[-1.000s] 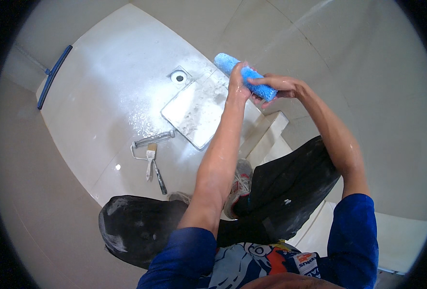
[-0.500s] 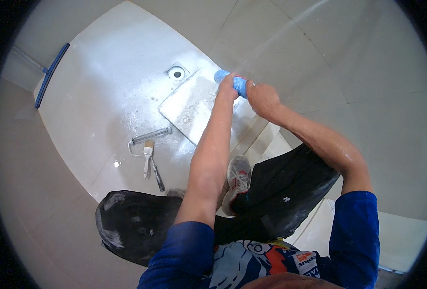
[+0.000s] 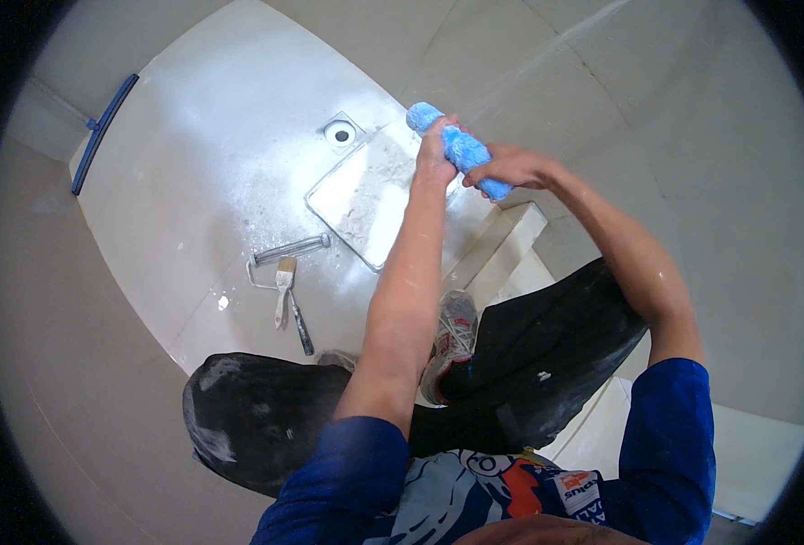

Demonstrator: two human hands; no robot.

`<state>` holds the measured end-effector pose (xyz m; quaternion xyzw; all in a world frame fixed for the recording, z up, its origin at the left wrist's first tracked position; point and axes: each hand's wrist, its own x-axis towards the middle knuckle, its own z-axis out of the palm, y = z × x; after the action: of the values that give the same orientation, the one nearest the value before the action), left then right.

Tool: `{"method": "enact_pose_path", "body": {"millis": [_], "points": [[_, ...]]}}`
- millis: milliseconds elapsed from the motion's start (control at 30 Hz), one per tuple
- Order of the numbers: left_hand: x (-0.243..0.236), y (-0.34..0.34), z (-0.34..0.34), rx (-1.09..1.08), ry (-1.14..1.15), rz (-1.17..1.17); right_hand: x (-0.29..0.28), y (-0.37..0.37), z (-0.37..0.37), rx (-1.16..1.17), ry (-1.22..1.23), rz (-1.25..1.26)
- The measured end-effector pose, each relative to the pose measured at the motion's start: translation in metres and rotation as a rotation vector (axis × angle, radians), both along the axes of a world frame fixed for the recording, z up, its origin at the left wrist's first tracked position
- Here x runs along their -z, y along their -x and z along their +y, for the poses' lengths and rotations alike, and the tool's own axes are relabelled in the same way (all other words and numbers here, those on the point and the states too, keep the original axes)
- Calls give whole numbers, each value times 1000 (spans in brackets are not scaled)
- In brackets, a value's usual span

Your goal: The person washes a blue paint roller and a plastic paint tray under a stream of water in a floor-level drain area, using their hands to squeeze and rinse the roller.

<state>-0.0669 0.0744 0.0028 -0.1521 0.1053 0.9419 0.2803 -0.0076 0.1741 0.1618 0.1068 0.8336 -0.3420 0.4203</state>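
Observation:
A fluffy blue paint roller sleeve (image 3: 467,151) is held out over the wet floor, slanting from upper left to lower right. My left hand (image 3: 435,156) is wrapped around it nearer its far end. Toward the sleeve's lower right end, my right hand (image 3: 515,167) grips it with curled fingers. Below and left of the hands lies a bare roller frame (image 3: 291,250) with a wire cage and dark handle. Across its wire rests a paintbrush (image 3: 284,289) with pale bristles and a white handle.
A round floor drain (image 3: 339,133) sits beyond a wet square panel (image 3: 336,207) smeared with whitish residue. At the far left a blue squeegee (image 3: 104,136) leans by the wall. A pale ledge (image 3: 497,241) stands right of my shoe (image 3: 456,331). A thin pale streak crosses the upper right.
The right hand has shifted right and down along the sleeve, and more of the blue nap shows. The sleeve appears turned, its lower end now visible past the right hand.

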Motion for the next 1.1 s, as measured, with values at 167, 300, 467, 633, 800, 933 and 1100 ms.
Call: {"method": "enact_pose_path", "body": {"millis": [167,300,467,633,800,933,1100], "points": [[9,9,0,75,50,-37,22,-13,-10,-388,-492,471],[13,15,9,115,155,-49,25,-25,-1,-521,-661,660],[34,23,12,59,281,-182,20,-44,-31,-710,-928,801],[48,9,0,-63,248,-343,11,-41,-32,-743,-736,692],[4,-22,7,-97,19,-255,3,-25,15,-272,-257,318],[16,-23,-1,-160,-93,-131,2,-15,2,165,245,-187],[4,4,-3,61,117,-114,6,-14,7,34,100,31]]}}
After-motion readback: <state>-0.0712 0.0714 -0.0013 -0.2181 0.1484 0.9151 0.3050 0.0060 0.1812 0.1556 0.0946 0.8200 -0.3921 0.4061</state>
